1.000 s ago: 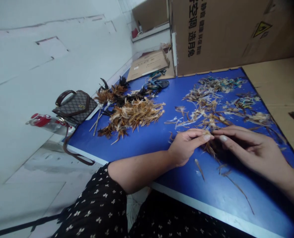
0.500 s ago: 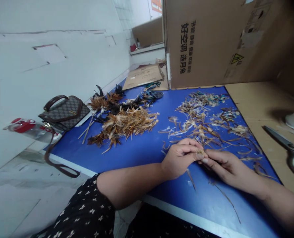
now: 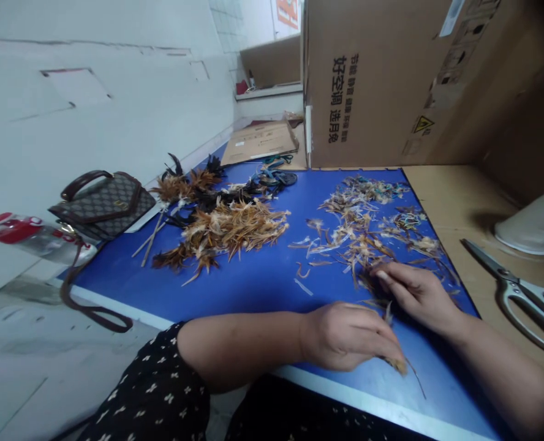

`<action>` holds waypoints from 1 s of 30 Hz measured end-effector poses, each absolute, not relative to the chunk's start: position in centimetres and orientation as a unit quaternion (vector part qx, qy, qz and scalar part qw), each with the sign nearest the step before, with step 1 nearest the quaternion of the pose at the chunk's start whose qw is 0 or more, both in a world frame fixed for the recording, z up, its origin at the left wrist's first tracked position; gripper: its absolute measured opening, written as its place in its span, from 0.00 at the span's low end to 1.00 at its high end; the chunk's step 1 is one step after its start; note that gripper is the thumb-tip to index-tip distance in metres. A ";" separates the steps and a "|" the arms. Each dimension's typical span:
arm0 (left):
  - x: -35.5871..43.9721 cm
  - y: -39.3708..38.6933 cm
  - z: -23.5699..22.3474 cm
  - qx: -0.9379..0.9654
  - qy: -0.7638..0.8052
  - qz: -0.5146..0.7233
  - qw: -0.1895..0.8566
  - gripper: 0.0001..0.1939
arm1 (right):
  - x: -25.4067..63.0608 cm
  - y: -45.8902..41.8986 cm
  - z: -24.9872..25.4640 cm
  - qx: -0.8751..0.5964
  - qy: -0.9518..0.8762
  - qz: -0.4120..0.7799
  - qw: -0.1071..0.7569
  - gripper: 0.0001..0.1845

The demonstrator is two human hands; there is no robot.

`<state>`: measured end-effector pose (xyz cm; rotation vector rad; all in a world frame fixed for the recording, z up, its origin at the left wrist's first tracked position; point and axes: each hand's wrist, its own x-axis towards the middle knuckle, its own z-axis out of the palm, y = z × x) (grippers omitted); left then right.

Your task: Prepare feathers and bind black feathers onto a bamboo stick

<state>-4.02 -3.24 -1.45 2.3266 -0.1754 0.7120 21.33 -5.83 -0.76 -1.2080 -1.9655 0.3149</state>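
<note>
Low over the near edge of the blue tabletop (image 3: 253, 288), my left hand (image 3: 352, 337) is closed, palm down. A small tan-brown feather tuft (image 3: 398, 365) pokes out under its fingertips. A thin dark quill (image 3: 416, 378) lies just beside them. Farther forward and to the right, my right hand (image 3: 414, 295) has its thumb and index finger pressed together, at the near side of a scatter of loose feather scraps (image 3: 361, 242). Whatever is in that pinch is hidden among the dark feather bits there. The two hands are apart.
Left of the scraps lies a pile of golden-brown feathers (image 3: 235, 226), with black feathers (image 3: 228, 197) behind. A handbag (image 3: 106, 205) and bottle (image 3: 37, 236) stand at far left. Scissors (image 3: 511, 278) and a white cone (image 3: 533, 223) are at right. A large cardboard box (image 3: 382, 86) walls the back.
My hands were together at the fingertips; now they have parted. The left came toward me and to the right with the feather tuft, while the right moved slightly forward to the scraps. The view shifted slightly.
</note>
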 end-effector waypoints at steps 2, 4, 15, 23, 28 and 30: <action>-4.0 -3.0 -1.4 0.902 -0.093 0.268 0.325 0.13 | 21.6 -5.3 -1.0 -0.480 -0.762 0.092 0.426 0.11; -4.1 -3.1 -1.1 0.894 -0.105 0.306 0.310 0.13 | 21.5 -4.9 -1.0 -0.481 -0.753 0.027 0.449 0.10; -4.9 -3.6 0.6 0.825 -0.102 0.437 0.343 0.13 | 23.5 -5.2 -0.3 -0.583 -0.743 -0.111 0.309 0.13; -4.9 -2.8 0.4 0.813 -0.084 0.479 0.320 0.16 | 30.4 -7.4 4.1 -0.650 -0.721 -0.116 0.212 0.17; -4.8 -2.7 0.1 0.811 -0.084 0.484 0.318 0.15 | 37.8 -10.9 6.5 -0.776 -0.605 -0.130 0.126 0.18; -4.8 -2.6 0.1 0.808 -0.079 0.492 0.314 0.15 | 40.4 -13.0 7.4 -0.824 -0.540 -0.141 0.093 0.19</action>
